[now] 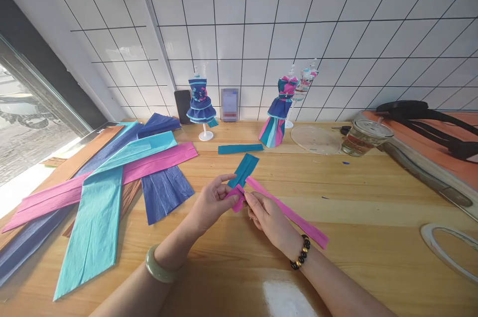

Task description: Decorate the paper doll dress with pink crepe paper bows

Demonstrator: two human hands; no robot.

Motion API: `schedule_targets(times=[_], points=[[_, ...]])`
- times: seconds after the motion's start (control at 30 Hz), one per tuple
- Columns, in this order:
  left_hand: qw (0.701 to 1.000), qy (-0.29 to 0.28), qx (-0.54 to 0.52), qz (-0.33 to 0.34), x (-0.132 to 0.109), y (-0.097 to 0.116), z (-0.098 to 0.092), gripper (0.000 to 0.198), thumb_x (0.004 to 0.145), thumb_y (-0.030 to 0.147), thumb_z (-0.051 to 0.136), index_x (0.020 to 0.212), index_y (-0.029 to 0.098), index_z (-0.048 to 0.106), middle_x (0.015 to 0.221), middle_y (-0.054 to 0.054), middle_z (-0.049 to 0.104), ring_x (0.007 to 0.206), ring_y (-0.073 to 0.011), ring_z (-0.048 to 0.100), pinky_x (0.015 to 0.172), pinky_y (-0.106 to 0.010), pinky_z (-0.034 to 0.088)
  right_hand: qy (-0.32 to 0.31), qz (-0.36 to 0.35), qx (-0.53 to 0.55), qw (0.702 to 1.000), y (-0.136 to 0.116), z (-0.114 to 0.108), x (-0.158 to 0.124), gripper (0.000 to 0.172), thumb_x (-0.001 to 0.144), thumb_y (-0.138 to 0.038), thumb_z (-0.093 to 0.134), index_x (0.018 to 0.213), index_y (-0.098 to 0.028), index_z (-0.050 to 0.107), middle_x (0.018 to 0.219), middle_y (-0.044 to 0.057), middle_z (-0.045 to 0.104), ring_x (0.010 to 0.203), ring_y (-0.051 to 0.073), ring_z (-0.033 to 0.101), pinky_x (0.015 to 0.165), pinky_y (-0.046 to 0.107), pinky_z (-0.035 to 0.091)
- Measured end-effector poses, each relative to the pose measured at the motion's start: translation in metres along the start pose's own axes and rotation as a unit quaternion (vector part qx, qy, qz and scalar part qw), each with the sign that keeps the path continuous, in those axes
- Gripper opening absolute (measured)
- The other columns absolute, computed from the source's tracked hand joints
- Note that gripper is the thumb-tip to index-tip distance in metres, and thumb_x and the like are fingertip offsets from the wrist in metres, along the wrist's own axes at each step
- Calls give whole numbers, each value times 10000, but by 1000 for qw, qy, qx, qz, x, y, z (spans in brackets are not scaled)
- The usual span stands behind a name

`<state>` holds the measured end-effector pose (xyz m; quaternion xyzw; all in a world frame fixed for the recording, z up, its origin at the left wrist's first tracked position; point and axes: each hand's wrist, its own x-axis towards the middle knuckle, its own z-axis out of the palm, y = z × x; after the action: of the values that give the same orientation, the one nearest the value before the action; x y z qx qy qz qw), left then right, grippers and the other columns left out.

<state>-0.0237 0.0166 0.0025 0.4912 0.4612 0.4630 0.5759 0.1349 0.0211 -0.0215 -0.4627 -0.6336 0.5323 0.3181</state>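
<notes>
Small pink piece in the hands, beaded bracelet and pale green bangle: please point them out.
Small pink piece [238, 206], head view: its lower part.
Beaded bracelet [303, 257], head view: its outer beads.
Pale green bangle [157, 271], head view: its outer face.

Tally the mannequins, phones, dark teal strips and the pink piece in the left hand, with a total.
Small dressed mannequins: 3
Slim rectangular phones: 2
Dark teal crepe-paper strips: 2
Small pink crepe-paper piece in left hand: 1
Total: 8
</notes>
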Motion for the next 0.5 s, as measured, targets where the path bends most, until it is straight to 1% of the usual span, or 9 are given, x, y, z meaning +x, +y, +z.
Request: schedule_targets(times=[0.2, 0.3, 0.4, 0.5], points=[[1000, -10, 5, -1, 1, -3, -2, 536, 689, 270, 674, 1156, 140, 445, 689, 2, 631, 662, -146, 599, 688, -284, 443, -14, 1, 2, 1000, -2, -1, -1, 422, 887, -531, 313, 695, -185, 459, 551, -60, 296, 476, 80, 276, 425, 198, 269], [1000, -9, 0, 4, 1, -3, -2, 525, 709, 286, 657, 1167, 146, 441, 722, -11, 636, 671, -146, 599, 670, -275, 448, -13, 3, 0, 1000, -2, -1, -1, 418, 888, -528, 315, 708, -184, 469, 555, -59, 305, 478, 80, 282, 428, 197, 274], [1000, -2, 9, 12, 1, -1, -2, 510, 722, 292, 644, 1165, 140, 444, 706, -9, 627, 644, -137, 589, 635, -262, 443, -13, 5, -2, 1000, -3, -1, -1, 418, 887, -528, 317, 716, -183, 479, 553, -60, 308, 470, 79, 276, 421, 198, 267], [1000, -1, 11, 13, 0, 1, -1, 521, 707, 284, 656, 1160, 137, 446, 681, 0, 622, 632, -139, 588, 639, -271, 444, -14, 6, 0, 1000, -3, -1, -1, 420, 883, -532, 325, 701, -183, 471, 550, -61, 308, 465, 77, 272, 415, 198, 260]])
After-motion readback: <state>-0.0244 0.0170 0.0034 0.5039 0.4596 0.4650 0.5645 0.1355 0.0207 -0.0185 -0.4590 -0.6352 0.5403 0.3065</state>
